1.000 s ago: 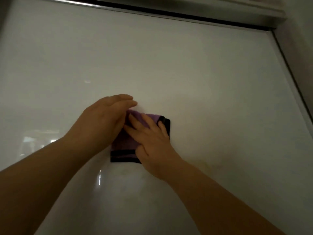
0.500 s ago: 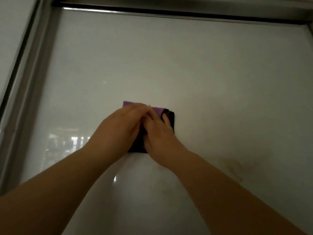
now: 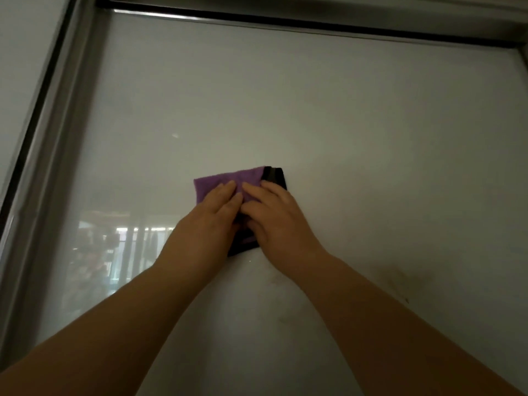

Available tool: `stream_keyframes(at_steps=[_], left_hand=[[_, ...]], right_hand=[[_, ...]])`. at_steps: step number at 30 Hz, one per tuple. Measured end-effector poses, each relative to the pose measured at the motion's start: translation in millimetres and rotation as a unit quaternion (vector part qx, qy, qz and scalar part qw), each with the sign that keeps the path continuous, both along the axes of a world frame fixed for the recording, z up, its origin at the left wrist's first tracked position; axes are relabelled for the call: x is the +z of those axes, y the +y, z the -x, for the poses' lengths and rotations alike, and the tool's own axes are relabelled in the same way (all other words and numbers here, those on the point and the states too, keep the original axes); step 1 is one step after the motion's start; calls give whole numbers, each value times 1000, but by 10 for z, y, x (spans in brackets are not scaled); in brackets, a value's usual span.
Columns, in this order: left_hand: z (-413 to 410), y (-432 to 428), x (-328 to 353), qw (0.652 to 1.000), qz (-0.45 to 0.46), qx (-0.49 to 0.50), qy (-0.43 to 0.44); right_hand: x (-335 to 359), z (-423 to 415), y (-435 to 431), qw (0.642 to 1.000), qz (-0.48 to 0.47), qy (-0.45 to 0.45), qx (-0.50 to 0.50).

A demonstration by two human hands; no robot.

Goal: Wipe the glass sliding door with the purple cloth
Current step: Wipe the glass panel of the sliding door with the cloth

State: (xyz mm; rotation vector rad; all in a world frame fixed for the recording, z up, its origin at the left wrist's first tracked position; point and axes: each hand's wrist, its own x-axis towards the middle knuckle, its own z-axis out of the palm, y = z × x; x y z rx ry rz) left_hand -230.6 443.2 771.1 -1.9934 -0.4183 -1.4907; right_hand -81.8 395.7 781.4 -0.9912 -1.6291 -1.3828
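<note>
A folded purple cloth (image 3: 228,178) with a black border lies flat against the frosted glass sliding door (image 3: 343,124), near the middle of the pane. My left hand (image 3: 208,221) presses on the cloth's left half, fingers together and flat. My right hand (image 3: 278,218) presses on its right half, fingers slightly spread. The two hands touch side by side and hide most of the cloth's lower part; only its upper purple edge and black right corner show.
A grey metal frame (image 3: 51,138) runs down the door's left side and a dark top rail (image 3: 285,21) crosses above. A dark smudge (image 3: 400,281) marks the glass at the lower right. Blurred reflections (image 3: 114,247) show at the lower left.
The view has shifted left, so the left frame is now in sight. Both hands have stayed on the cloth, and more of its purple upper edge now shows above the fingers.
</note>
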Motion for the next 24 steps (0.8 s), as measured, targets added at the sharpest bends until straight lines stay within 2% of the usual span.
stream_keyframes(at_steps=[4,10,14,22,24], left_hand=[[-29,-53,-271,1000,25,12,3],[-474,-355,-633,998,65,-24,11],[-1014,-645,-938,994,90,-38,58],[-1877,-1047,-724,989,92,-70,87],[-2040,-1100,-600,990,70,-66,103]], right_hand=[[-231,-103,-48,999,18,-43,6],[-655,-515,-338,999,43,-22,-25],[-994,-1095,-687,997,51,-13,-52],[-902,-1904,-1095,994,53,41,-87],[-811,-2069,-1139,993,50,57,-89]])
